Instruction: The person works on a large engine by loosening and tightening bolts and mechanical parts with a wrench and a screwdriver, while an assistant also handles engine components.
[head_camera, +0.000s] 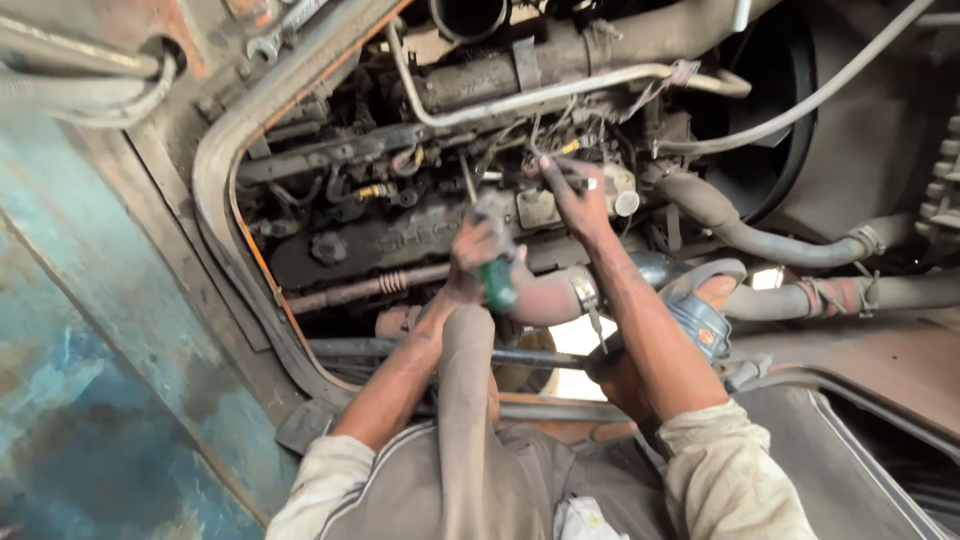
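Two hands are down in the engine bay as I look from the head view. My left hand (478, 252) has its fingers clenched around a screwdriver (492, 262) with a green handle; the handle sits low in the fist and the thin shaft rises up and to the left, its tip near the top of the dark, greasy engine (400, 235). The hand is blurred, so I cannot tell exactly where the tip lands. My right hand (575, 200) is just beside it, higher up, with the fingers pinched on a small dark part among the wires (560, 140) on top of the engine; I cannot tell what that part is. Below both wrists a thick reddish hose (550, 295) with a metal clamp runs across, and a long pale pipe (540, 92) bends over the engine above. A grey rubber hose (760, 240) curves off to the right. Blue, worn metal panel (110, 330) fills the left side.
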